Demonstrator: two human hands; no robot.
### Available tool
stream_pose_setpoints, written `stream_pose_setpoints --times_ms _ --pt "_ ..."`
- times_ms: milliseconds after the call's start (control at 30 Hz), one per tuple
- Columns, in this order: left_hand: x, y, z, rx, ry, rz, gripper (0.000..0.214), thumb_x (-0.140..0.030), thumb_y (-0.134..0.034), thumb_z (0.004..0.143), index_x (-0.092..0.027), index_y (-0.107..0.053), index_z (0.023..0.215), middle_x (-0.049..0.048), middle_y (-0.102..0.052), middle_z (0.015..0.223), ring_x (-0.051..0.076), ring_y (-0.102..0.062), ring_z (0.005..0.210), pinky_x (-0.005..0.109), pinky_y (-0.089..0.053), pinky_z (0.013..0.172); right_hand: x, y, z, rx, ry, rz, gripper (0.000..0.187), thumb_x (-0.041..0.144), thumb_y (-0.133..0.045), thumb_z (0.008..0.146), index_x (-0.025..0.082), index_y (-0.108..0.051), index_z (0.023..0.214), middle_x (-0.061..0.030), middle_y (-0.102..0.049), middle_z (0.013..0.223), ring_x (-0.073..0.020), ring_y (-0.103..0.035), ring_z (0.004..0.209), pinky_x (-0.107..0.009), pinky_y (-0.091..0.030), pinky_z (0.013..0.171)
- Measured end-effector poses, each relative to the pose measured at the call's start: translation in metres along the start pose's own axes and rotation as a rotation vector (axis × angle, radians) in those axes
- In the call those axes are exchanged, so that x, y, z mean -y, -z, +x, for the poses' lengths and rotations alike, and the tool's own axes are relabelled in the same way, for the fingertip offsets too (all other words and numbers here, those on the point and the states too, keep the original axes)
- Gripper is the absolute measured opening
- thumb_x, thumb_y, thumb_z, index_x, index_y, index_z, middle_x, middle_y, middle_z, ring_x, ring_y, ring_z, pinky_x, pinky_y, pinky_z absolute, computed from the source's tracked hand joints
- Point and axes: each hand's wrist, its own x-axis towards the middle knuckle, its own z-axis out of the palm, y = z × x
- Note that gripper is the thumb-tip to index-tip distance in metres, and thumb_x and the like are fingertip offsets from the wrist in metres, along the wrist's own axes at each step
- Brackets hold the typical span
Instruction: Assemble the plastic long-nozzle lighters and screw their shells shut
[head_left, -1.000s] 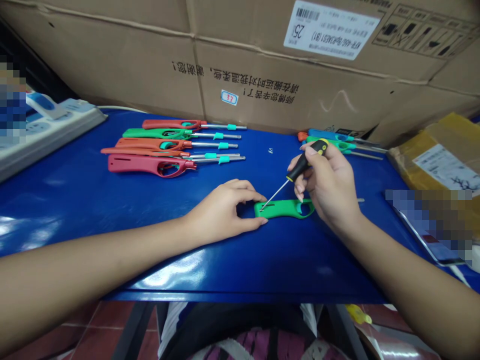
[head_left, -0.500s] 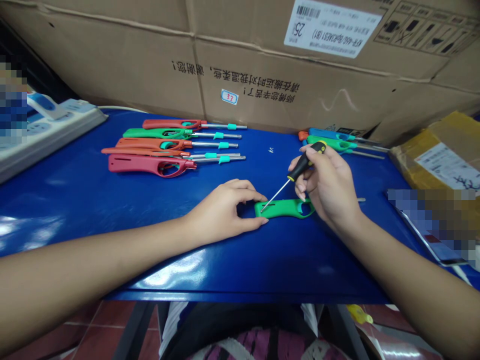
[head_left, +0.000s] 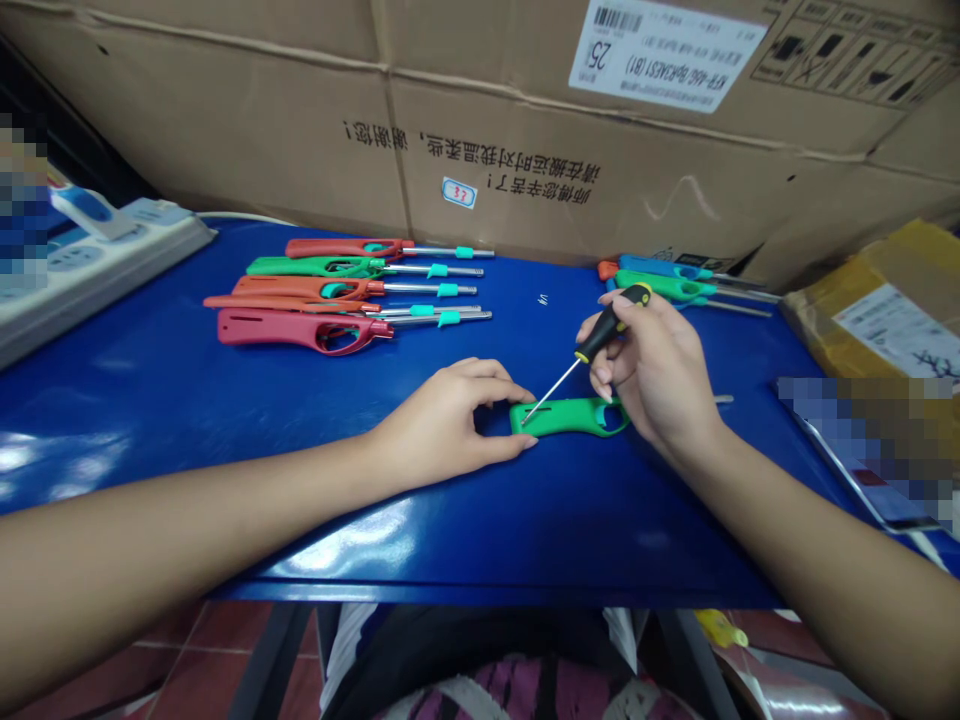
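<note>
A green lighter body (head_left: 570,416) lies flat on the blue table (head_left: 187,400) in front of me. My left hand (head_left: 446,420) pinches its left end between thumb and fingers. My right hand (head_left: 660,375) grips a small screwdriver (head_left: 592,345) with a black and yellow handle. Its thin metal tip rests on the left part of the green body. The lighter's metal rod runs off to the right, mostly hidden behind my right hand.
Several red, orange and green long-nosed lighters (head_left: 330,295) lie in a row at the back left. More lighters (head_left: 675,280) lie at the back right. A small loose part (head_left: 541,298) sits mid-table. Cardboard boxes (head_left: 487,120) wall the far side; a white power strip (head_left: 97,250) lies left.
Almost nothing. My right hand and the screwdriver shifted very slightly; the left hand and the green body stayed put.
</note>
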Motion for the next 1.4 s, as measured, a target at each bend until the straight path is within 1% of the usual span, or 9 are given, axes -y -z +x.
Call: stream_pose_setpoints --times_ms 100,267,467,800,900,967,1033,1200,1400 --pt "0.0 0.0 -0.001 0.001 0.001 -0.001 0.033 -0.03 -0.08 0.082 -0.018 -0.075 0.113 0.0041 -0.068 0.099 0.017 -0.062 0.091 0.03 -0.049 0.081 0.0 -0.001 0.0 -0.01 -0.004 -0.009 0.023 0.037 -0.07 0.082 0.024 -0.053 0.091 0.0031 -0.066 0.07 -0.0088 -0.049 0.038 -0.021 -0.037 0.029" --pt "0.0 0.001 -0.001 -0.001 0.001 -0.002 0.034 -0.03 -0.08 0.082 -0.018 -0.075 0.114 0.0039 -0.067 0.099 0.017 -0.062 0.092 0.03 -0.049 0.082 -0.001 0.0 0.001 -0.014 0.004 -0.024 0.02 0.037 -0.067 0.084 0.025 -0.053 0.09 0.0033 -0.067 0.07 -0.0089 -0.048 0.037 -0.021 -0.035 0.029" --pt "0.001 0.0 -0.001 -0.011 -0.008 -0.003 0.033 -0.029 -0.079 0.083 -0.018 -0.075 0.113 0.0038 -0.068 0.099 0.017 -0.063 0.091 0.03 -0.049 0.082 -0.001 0.001 0.002 -0.014 0.081 -0.052 0.02 0.037 -0.069 0.085 0.026 -0.053 0.09 0.0041 -0.066 0.069 -0.0084 -0.048 0.036 -0.021 -0.034 0.028" --pt "0.0 0.0 -0.001 -0.007 -0.002 -0.013 0.033 -0.029 -0.079 0.083 -0.018 -0.075 0.113 0.0038 -0.068 0.1 0.017 -0.063 0.093 0.03 -0.05 0.083 0.001 0.0 -0.003 0.046 0.207 -0.076 0.014 0.033 -0.066 0.089 0.026 -0.056 0.095 0.0029 -0.067 0.073 -0.0092 -0.048 0.035 -0.023 -0.035 0.027" --pt "-0.001 0.001 -0.002 -0.024 0.011 -0.054 0.038 -0.031 -0.08 0.082 -0.018 -0.073 0.117 0.0036 -0.067 0.102 0.015 -0.063 0.088 0.027 -0.051 0.076 0.002 -0.001 -0.006 0.069 0.265 -0.096 0.013 0.035 -0.067 0.09 0.026 -0.058 0.097 0.0025 -0.068 0.074 -0.0093 -0.048 0.035 -0.024 -0.035 0.027" --pt "-0.002 0.002 -0.002 -0.04 0.024 -0.08 0.039 -0.032 -0.081 0.08 -0.018 -0.073 0.115 0.0029 -0.067 0.104 0.013 -0.061 0.082 0.025 -0.051 0.071 0.003 -0.001 -0.007 0.081 0.3 -0.106 0.013 0.036 -0.067 0.09 0.027 -0.06 0.097 0.0026 -0.068 0.074 -0.0091 -0.048 0.034 -0.024 -0.035 0.026" --pt "-0.003 0.002 -0.001 -0.052 0.031 -0.088 0.034 -0.03 -0.082 0.079 -0.018 -0.073 0.109 0.0021 -0.068 0.102 0.012 -0.059 0.079 0.025 -0.05 0.07 0.003 -0.001 -0.009 0.089 0.328 -0.106 0.013 0.036 -0.068 0.091 0.027 -0.06 0.098 0.0024 -0.068 0.075 -0.0089 -0.049 0.034 -0.024 -0.035 0.027" --pt "-0.002 0.001 0.0 -0.071 0.012 -0.117 0.014 -0.021 -0.078 0.081 -0.017 -0.074 0.095 0.0023 -0.068 0.097 0.012 -0.059 0.081 0.025 -0.049 0.073 0.005 -0.001 -0.01 0.092 0.364 -0.101 0.013 0.035 -0.068 0.091 0.027 -0.061 0.099 0.0017 -0.068 0.077 -0.0086 -0.049 0.035 -0.025 -0.036 0.027" --pt "-0.001 0.001 0.0 -0.089 0.006 -0.161 0.006 -0.016 -0.075 0.081 -0.016 -0.075 0.087 0.0035 -0.068 0.094 0.014 -0.062 0.084 0.027 -0.05 0.075 0.005 -0.001 -0.011 0.084 0.378 -0.1 0.014 0.036 -0.068 0.092 0.027 -0.06 0.099 0.0025 -0.068 0.077 -0.0086 -0.049 0.036 -0.025 -0.036 0.028"
